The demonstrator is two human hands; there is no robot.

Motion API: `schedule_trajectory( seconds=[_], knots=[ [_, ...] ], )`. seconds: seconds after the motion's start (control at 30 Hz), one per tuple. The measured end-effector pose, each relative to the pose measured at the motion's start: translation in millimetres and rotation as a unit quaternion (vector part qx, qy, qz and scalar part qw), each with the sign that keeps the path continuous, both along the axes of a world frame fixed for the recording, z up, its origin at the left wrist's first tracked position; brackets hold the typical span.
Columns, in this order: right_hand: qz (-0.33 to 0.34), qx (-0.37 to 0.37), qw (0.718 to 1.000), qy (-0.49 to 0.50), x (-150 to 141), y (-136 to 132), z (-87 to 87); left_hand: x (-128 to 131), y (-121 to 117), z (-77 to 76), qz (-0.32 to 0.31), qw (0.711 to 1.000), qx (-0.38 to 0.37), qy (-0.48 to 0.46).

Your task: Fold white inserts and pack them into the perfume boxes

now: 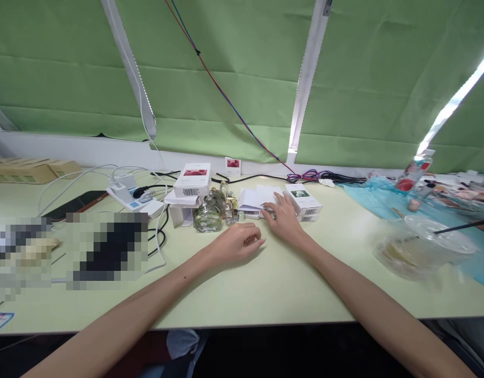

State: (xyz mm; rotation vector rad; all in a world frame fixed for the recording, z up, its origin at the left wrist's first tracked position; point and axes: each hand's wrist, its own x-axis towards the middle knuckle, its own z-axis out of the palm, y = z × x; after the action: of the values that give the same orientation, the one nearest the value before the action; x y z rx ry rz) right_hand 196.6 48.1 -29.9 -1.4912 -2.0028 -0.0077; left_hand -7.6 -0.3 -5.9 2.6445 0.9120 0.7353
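Note:
My right hand (283, 216) lies flat with fingers spread on a white box (255, 201), touching a second white box with a green picture (304, 202). My left hand (238, 242) rests on the pale green table (265, 283), fingers curled loosely in; nothing shows in them. Just left of it stands a cluster of small glass bottles (210, 212), the largest round and clear. Behind them a white box with a red picture (192, 180) sits on another white box.
A white power strip (134, 199) with cables lies at the left, beside a dark phone (74, 206). Clear plastic containers (421, 244) sit on a blue sheet at the right. Green blinds (242, 73) hang behind. Cardboard boxes (29, 170) lie at the far left.

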Motion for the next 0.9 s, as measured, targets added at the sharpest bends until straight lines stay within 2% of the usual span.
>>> schedule_trajectory(
  seconds=[0.33,0.63,0.8,0.9],
  knots=[
    [-0.008,0.005,1.0,0.028,-2.2,-5.3,6.0,0.7,-2.2,3.2,0.011,1.0,-0.018,0.019],
    [0.0,0.12,0.99,0.07,0.1,1.3,2.5,-0.2,-1.7,2.1,0.012,0.999,-0.023,0.024],
    [0.002,0.141,0.986,0.09,-1.3,-0.1,4.9,1.1,-0.5,2.6,0.014,1.0,-0.023,0.011],
    [0.006,0.152,0.984,0.098,-2.0,-1.0,6.4,2.1,0.7,2.7,0.017,0.998,-0.049,-0.021]
  ],
)
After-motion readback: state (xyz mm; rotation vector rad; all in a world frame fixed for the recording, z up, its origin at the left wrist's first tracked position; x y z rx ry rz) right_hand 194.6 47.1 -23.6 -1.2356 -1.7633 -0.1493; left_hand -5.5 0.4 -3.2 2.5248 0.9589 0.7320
